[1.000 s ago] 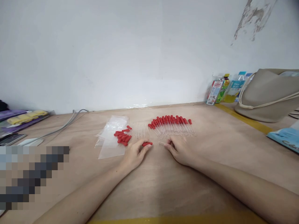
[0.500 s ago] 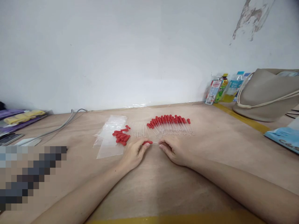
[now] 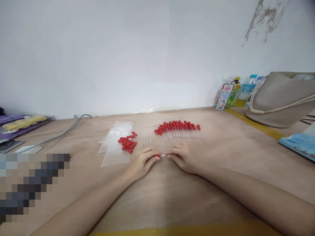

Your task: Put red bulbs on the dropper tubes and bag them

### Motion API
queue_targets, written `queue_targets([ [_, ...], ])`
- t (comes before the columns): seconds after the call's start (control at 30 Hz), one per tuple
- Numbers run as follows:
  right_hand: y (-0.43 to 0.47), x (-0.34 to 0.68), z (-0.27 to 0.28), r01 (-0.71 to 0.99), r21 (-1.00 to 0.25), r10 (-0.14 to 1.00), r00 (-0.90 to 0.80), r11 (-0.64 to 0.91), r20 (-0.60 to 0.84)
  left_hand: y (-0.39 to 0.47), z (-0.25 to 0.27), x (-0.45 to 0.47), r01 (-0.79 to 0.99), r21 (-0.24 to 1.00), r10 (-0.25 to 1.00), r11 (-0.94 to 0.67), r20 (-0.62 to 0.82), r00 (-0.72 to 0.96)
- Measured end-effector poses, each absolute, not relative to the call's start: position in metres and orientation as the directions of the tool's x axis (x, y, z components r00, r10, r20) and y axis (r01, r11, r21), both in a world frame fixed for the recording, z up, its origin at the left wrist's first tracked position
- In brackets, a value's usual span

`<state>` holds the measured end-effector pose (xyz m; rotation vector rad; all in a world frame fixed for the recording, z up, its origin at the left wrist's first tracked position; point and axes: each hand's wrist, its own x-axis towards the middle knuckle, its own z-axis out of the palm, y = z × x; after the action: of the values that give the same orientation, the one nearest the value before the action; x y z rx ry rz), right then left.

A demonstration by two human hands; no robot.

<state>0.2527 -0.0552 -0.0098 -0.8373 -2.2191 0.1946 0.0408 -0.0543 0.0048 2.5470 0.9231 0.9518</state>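
Observation:
Between thumb and fingers, my left hand [image 3: 145,161] pinches a red rubber bulb [image 3: 158,156], most of it covered by the fingers. From the bulb a thin clear glass dropper tube [image 3: 163,155] runs into the closed fingertips of my right hand [image 3: 180,158]. Behind my left hand lies a pile of loose red bulbs [image 3: 127,144], partly on clear plastic bags [image 3: 114,144]. Several bare glass tubes [image 3: 145,137] lie side by side right of that pile. Past my right hand, droppers with red bulbs [image 3: 178,126] lie in a fanned row, tips toward me.
A grey-beige bag [image 3: 273,101], drink bottles [image 3: 246,93] and a carton [image 3: 224,96] stand by the wall at right. A blue packet [image 3: 299,144] lies nearer. Grey cable [image 3: 62,133], a phone [image 3: 11,146] and yellow packets [image 3: 26,123] are at left. Yellow tape [image 3: 256,124] crosses the table.
Both hands have come slightly nearer to me, and the left has shifted a little right. Less of the red bulb and less of the tube now show between my fingers.

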Motion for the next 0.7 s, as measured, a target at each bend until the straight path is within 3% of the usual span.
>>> queue_targets([
  [0.23, -0.054, 0.254, -0.012, 0.507, -0.332, 0.594, -0.543, 0.795, 0.594, -0.055, 0.004, 0.039, 0.457, 0.415, 0.615, -0.787, 0.466, 0.635],
  [0.7, -0.065, 0.246, -0.005, 0.643, -0.110, 0.567, -0.566, 0.758, 0.599, -0.057, 0.004, 0.042, 0.548, 0.351, 0.650, -0.759, 0.459, 0.606],
])
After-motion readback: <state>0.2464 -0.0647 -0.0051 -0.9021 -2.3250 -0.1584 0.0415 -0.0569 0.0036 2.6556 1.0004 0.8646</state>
